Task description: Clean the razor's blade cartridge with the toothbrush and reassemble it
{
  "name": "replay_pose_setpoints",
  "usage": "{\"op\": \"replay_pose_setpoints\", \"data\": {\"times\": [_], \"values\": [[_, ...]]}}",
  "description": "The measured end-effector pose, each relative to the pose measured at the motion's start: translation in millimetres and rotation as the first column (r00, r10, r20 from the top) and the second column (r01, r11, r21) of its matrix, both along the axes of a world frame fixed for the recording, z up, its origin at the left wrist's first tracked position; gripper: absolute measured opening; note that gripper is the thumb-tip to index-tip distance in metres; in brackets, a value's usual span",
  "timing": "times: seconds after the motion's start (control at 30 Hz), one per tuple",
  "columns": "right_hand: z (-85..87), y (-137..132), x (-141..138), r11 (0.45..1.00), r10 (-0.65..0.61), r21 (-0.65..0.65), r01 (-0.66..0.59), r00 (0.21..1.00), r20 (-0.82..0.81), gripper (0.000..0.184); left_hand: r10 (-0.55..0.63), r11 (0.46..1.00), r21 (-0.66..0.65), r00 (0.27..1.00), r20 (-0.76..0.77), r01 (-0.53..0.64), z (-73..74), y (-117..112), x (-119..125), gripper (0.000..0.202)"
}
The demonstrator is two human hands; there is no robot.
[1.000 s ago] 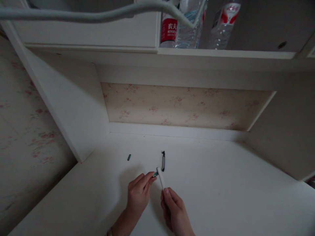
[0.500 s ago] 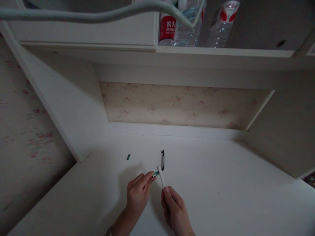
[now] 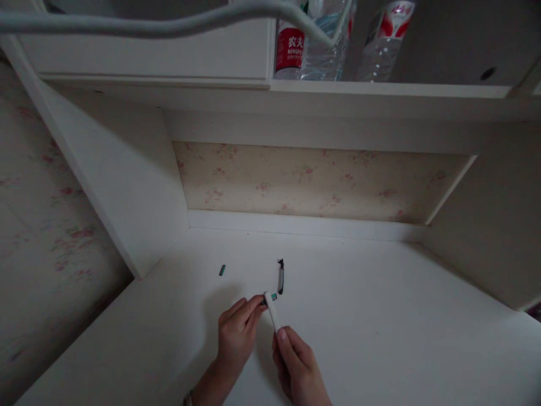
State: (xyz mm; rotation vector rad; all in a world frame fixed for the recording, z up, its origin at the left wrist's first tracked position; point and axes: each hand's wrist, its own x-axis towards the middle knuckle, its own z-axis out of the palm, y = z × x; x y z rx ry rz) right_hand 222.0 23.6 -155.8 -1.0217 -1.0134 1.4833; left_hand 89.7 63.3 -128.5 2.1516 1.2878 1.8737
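Note:
My right hand [image 3: 296, 366] is closed around the lower end of a white pen barrel [image 3: 271, 310], which points up and slightly left. My left hand [image 3: 239, 332] pinches a small green-tipped piece [image 3: 273, 296] at the barrel's upper end; its fingertips touch the barrel. Just beyond lies a thin black part [image 3: 280, 277] on the white desk [image 3: 380, 316]. A small dark green piece [image 3: 222, 270] lies alone further left.
White side panels [image 3: 127, 186] close in the desk on the left and right, with floral wallpaper [image 3: 313, 180] at the back. A shelf above holds water bottles [image 3: 329, 39]. A grey cable [image 3: 147, 25] crosses the top of the view.
The barrel's upper end has shifted slightly left toward my left fingertips, and the green piece now shows to the right of the barrel tip. Both hands stay in place.

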Motion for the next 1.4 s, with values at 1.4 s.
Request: {"op": "replay_pose_setpoints", "data": {"times": [1.4], "values": [[10.2, 5, 6, 0.994, 0.085, -0.065, -0.091, 0.992, -0.098, 0.057, -0.039, 0.976, -0.202, 0.975, 0.22, 0.084, -2.9, 0, 0, 0.012]]}}
